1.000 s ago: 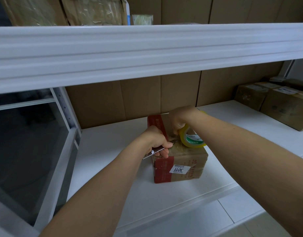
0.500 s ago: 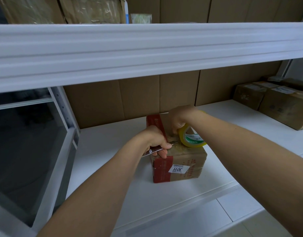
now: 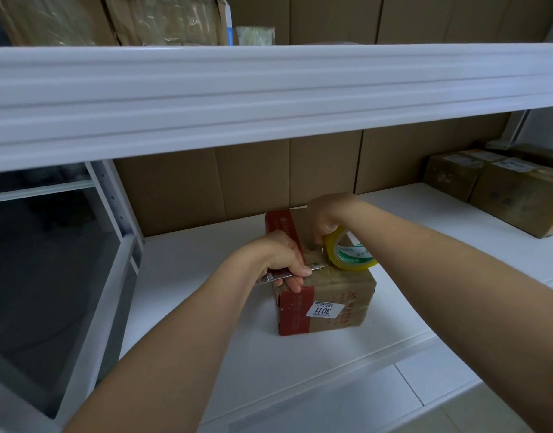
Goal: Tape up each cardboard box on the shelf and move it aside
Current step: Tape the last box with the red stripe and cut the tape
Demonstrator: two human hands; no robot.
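Single head-worn view, facing forward and down from close range; both forearms reach away from it into the white shelf (image 3: 300, 364) bay.

Glossy tape roll (image 3: 350, 251), cardboard box (image 3: 337, 295)

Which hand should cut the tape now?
The left hand. It already holds the metal blade at the tape stretched over the box. The right hand is busy gripping the yellow tape roll.

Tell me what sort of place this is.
Probably a parcel stockroom or packing area: white metal shelving, labelled cardboard boxes stacked on it, and a tape roll being used on a numbered box.
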